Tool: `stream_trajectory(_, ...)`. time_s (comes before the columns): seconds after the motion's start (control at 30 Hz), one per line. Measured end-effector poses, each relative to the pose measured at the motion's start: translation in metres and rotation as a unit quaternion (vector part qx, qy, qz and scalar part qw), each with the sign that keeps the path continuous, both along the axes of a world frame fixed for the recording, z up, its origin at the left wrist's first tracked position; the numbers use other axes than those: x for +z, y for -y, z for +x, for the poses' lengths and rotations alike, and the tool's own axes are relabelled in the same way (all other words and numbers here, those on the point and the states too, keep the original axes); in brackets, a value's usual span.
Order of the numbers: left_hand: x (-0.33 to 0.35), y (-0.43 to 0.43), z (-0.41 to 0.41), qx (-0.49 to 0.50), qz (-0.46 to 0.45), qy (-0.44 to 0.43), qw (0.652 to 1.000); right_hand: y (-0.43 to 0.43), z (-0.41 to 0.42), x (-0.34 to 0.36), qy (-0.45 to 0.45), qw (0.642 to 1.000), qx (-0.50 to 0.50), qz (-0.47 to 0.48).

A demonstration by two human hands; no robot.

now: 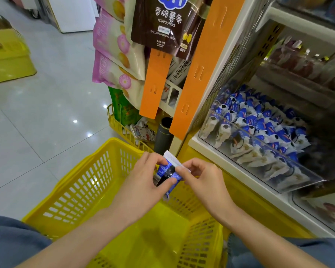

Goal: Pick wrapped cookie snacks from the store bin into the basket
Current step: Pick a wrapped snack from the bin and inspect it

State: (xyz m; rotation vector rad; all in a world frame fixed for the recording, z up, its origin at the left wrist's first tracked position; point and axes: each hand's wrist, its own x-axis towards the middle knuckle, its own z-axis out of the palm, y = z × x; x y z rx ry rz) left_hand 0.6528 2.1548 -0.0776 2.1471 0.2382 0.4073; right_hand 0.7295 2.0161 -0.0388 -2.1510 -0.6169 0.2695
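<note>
1. both hands hold one wrapped cookie snack (167, 171) over the far end of the yellow basket (81, 167), probably so it can drop straight in once released.
2. the left hand (143, 182) clamps thumb and curled fingers round the packet's blue middle. the right hand (201, 176) pinches its white crimped end between thumb and forefinger, the other fingers loosely curled.
3. the packet is glossy film, blue and white with a dark patch, its end seal flat and serrated.
4. the basket is rigid plastic with slotted lattice walls and a smooth floor.
5. the store bin (259, 151), just to the right, has a clear sloped front that holds back a heap of matching packets (259, 120), on show and within reach.
</note>
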Motion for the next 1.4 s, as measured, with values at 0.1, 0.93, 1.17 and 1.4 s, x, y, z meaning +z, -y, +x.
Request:
stream_trajectory(0.1, -0.004, 0.001, 0.0, 0.003, 0.006, -0.014, 1.0, -0.002, -0.004, -0.003, 0.001, 1.0, 0.021, -0.008)
stream_trajectory(0.93, 0.008, -0.007, 0.001, 0.012, -0.033, 0.034, 0.999, -0.012, -0.01, -0.005, -0.142, 0.986, 0.081, 0.041)
stream_trajectory(1.17, 0.011, -0.003, 0.006, 0.037, -0.106, -0.023, 0.993, -0.014, -0.007, -0.005, -0.189, 0.978, 0.052, 0.071)
stream_trajectory(1.4, 0.01, -0.003, 0.005, 0.018, -0.07, -0.059, 0.996, -0.011, -0.004, -0.004, -0.222, 0.97, 0.058, 0.082)
